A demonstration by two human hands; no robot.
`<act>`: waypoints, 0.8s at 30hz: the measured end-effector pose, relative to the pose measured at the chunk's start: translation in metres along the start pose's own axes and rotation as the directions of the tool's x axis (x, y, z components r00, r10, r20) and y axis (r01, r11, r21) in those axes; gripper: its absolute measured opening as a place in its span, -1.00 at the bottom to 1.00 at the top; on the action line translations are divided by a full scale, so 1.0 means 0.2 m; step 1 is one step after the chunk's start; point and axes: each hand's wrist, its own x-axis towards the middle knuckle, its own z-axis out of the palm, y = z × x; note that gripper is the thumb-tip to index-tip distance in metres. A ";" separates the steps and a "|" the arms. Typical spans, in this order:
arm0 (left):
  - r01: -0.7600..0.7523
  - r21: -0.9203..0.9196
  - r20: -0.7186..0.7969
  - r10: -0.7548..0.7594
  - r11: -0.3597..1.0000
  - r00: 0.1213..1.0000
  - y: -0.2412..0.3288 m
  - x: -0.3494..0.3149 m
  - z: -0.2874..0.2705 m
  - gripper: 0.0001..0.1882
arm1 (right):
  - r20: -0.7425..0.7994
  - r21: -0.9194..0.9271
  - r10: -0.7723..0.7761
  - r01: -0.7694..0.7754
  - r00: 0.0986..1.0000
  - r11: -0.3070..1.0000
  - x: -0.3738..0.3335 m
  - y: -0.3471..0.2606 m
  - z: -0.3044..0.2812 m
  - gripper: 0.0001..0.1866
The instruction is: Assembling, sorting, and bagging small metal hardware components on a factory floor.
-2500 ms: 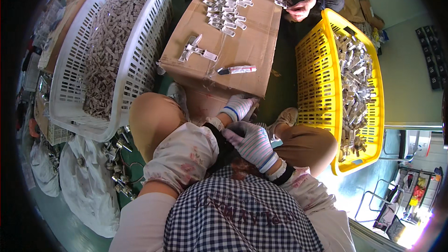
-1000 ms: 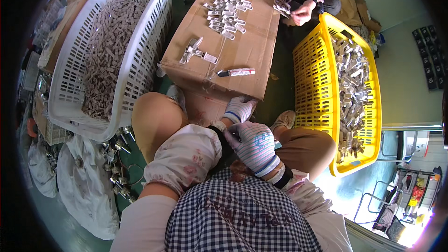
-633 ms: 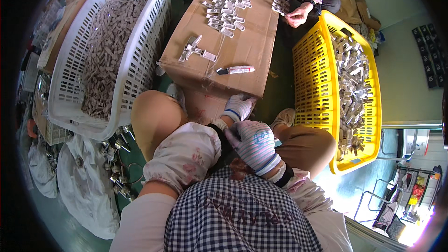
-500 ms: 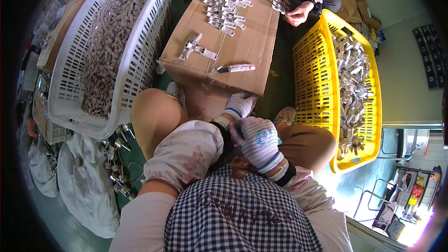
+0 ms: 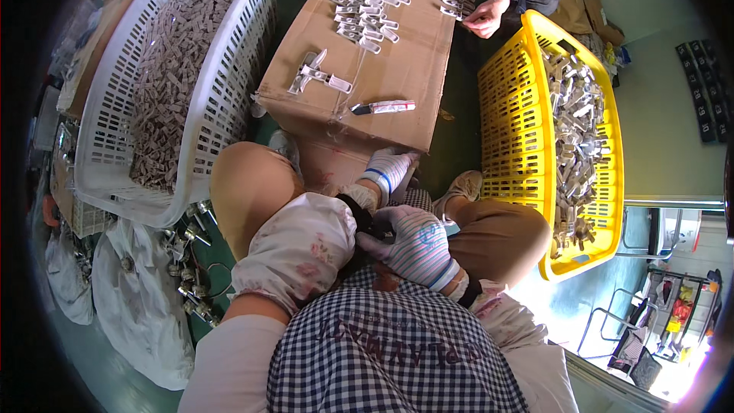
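My left hand (image 5: 388, 169), in a white glove with a blue band, reaches down by the near lower edge of a cardboard box (image 5: 306, 111). Its fingertips are partly hidden, so their grip does not show. Close to the left wrist, my right hand (image 5: 419, 241) wears a striped glove. Its thumb and fingers curl in beside the black cuff (image 5: 362, 218) of my left sleeve; what lies between them is too dark to make out. On the box top rest several metal clips (image 5: 367, 11), a separate group of clips (image 5: 317, 76), and a slim white-and-red stick (image 5: 391, 106) with a dark end.
Left of the box, a white basket (image 5: 229, 99) holds many small pale pieces (image 5: 172, 84). To the right, a yellow basket (image 5: 516, 118) contains shiny metal parts (image 5: 577, 138). Across the box, another person's hand (image 5: 487, 17) touches a row of clips (image 5: 456, 0). White bags (image 5: 141, 306) lie lower left.
My right hand has moved down and left, curling in toward the left cuff. My left hand has shifted slightly left. The view has moved a little, and the other person's hand stays at the clips.
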 end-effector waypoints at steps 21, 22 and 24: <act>-0.011 -0.015 0.031 0.012 1.000 0.999 0.06 -0.08 0.01 -0.69 | -0.005 -0.071 -0.007 0.006 1.000 0.997 0.04 0.01 -0.01 -0.46; -0.026 -0.013 0.026 0.026 1.000 0.999 0.04 -0.05 -0.01 -0.69 | -0.010 -0.072 -0.020 0.020 1.000 0.997 0.05 0.00 -0.01 -0.46; -0.143 0.299 0.002 0.149 0.944 0.989 -0.02 0.01 -0.07 -0.65 | -0.064 -0.058 0.033 -0.036 0.997 0.998 0.06 -0.02 0.00 -0.49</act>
